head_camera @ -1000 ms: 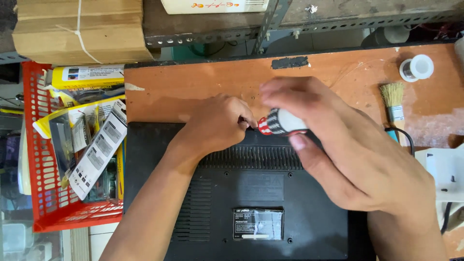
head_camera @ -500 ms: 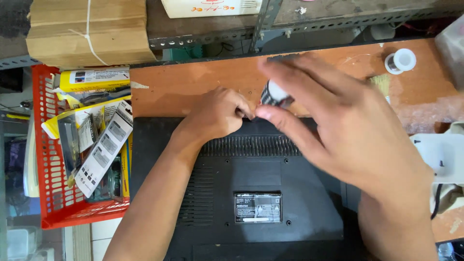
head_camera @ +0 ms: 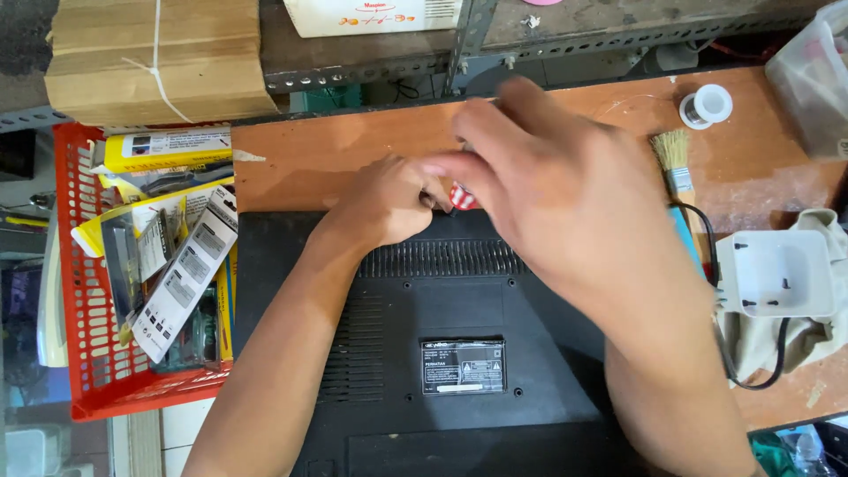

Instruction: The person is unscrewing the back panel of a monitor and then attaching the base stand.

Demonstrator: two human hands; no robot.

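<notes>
Looking down, we see both hands meeting at the far edge of a black monitor back cover (head_camera: 459,353) that lies face down on the brown table (head_camera: 300,163). Our left hand (head_camera: 389,199) rests curled on that far edge, its fingers pressed together and bent around something we cannot make out. Our right hand (head_camera: 552,190) comes in from the right and hovers over the same spot, its fingers closed around a tool with a red and white handle (head_camera: 462,198), of which only a small part shows between the two hands. The tool sits just above the cover's far rim, beside the left fingertips.

A row of vent slots (head_camera: 442,259) runs across the cover just near of the hands, and a rectangular label (head_camera: 463,365) sits near its middle.

On the left of the table stands a red plastic basket (head_camera: 75,300) filled with packaged items. On the right lie a small brush (head_camera: 674,159) with pale bristles, a spool of solder wire (head_camera: 707,105) farther off, and a white plastic holder (head_camera: 777,274) resting on a beige cloth (head_camera: 826,336). A tied bundle of cardboard (head_camera: 141,57) lies at the far left.
</notes>
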